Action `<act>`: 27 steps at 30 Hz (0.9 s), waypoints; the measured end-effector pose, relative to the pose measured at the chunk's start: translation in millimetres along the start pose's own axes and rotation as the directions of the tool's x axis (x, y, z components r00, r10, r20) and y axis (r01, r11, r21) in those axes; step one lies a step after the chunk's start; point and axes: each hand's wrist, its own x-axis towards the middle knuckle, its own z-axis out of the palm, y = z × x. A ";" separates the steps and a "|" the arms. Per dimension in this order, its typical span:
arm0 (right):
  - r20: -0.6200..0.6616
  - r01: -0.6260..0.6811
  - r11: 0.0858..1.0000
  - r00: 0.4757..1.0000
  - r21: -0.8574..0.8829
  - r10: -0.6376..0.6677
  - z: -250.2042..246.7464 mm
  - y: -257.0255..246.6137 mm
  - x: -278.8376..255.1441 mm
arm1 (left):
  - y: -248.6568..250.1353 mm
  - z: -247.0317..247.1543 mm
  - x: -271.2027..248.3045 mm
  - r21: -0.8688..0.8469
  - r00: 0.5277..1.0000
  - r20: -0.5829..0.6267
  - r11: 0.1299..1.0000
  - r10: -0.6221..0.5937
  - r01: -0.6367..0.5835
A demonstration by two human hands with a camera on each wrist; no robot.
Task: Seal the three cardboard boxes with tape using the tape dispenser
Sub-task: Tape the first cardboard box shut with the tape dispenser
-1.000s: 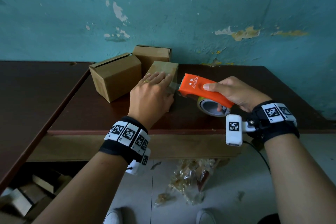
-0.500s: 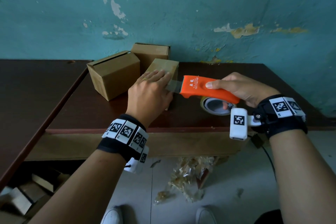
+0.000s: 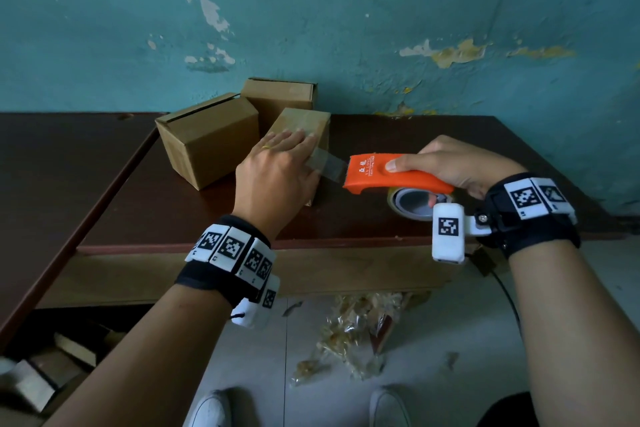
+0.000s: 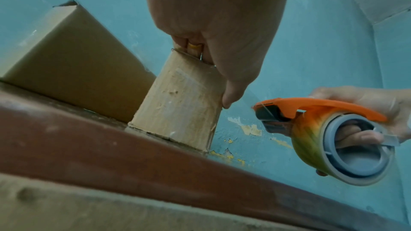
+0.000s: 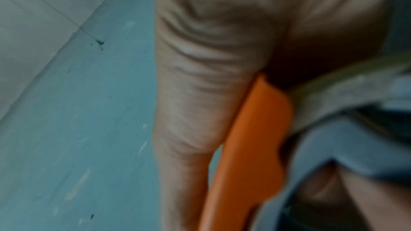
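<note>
Three cardboard boxes stand at the back of the brown table (image 3: 166,218): a larger box (image 3: 207,139) on the left, another box (image 3: 280,97) by the wall, and a small box (image 3: 304,123) in front. My left hand (image 3: 277,170) lies on the small box (image 4: 182,104), fingers flat on top and the thumb (image 4: 229,94) down its right side. A clear tape strip (image 3: 329,166) stretches from that box to the orange tape dispenser (image 3: 391,177). My right hand (image 3: 450,166) grips the dispenser (image 4: 322,110), with fingers inside the tape roll (image 4: 347,150).
A teal wall with peeling paint rises right behind the boxes. A second dark table (image 3: 52,166) adjoins on the left. Crumpled plastic wrap (image 3: 356,333) lies on the floor below, and cardboard scraps (image 3: 41,367) sit under the left table.
My right hand has drawn the dispenser rightward away from the small box, pulling out a longer strip of tape. The left hand has stayed on the box.
</note>
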 end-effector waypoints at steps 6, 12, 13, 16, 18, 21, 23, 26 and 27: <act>0.027 -0.056 0.994 0.998 -0.096 0.059 17.3 -21.8 13.5 | 1.6 -2.0 -1.2 -0.006 0.999 -0.050 1.000 0.016 -0.016; 0.051 -0.151 0.986 0.987 -0.068 0.155 33.4 -27.9 26.9 | 2.1 -2.6 -1.6 0.013 0.997 -0.073 1.000 0.030 -0.029; 0.064 -0.170 0.984 0.983 -0.049 0.172 34.7 -27.7 28.2 | 2.3 -2.6 -1.4 0.013 0.996 -0.080 0.999 0.034 -0.033; 0.097 -0.213 0.977 0.973 0.002 0.212 37.1 -24.2 34.2 | 3.3 -2.8 -0.9 0.016 0.994 -0.100 0.999 0.043 -0.041; 0.114 -0.214 0.977 0.971 0.011 0.212 38.2 -23.1 36.3 | 3.2 -3.4 -0.1 0.009 0.994 -0.098 0.999 0.041 -0.040; 0.141 -0.216 0.976 0.967 0.022 0.210 37.8 -23.6 35.3 | 2.7 -2.6 -0.5 0.009 0.996 -0.082 0.999 0.038 -0.038; 0.160 -0.224 0.974 0.963 0.041 0.215 37.5 -23.1 34.7 | 2.2 -1.7 -0.6 0.004 0.997 -0.072 0.999 0.032 -0.032; 0.173 -0.239 0.971 0.957 0.015 0.233 40.9 -24.4 35.0 | 1.4 -0.1 -0.7 0.000 0.998 -0.054 1.000 0.020 -0.020; 0.161 -0.244 0.970 0.957 -0.012 0.243 42.4 -25.8 33.9 | 1.8 -0.1 -0.7 -0.001 0.999 -0.047 1.000 0.017 -0.017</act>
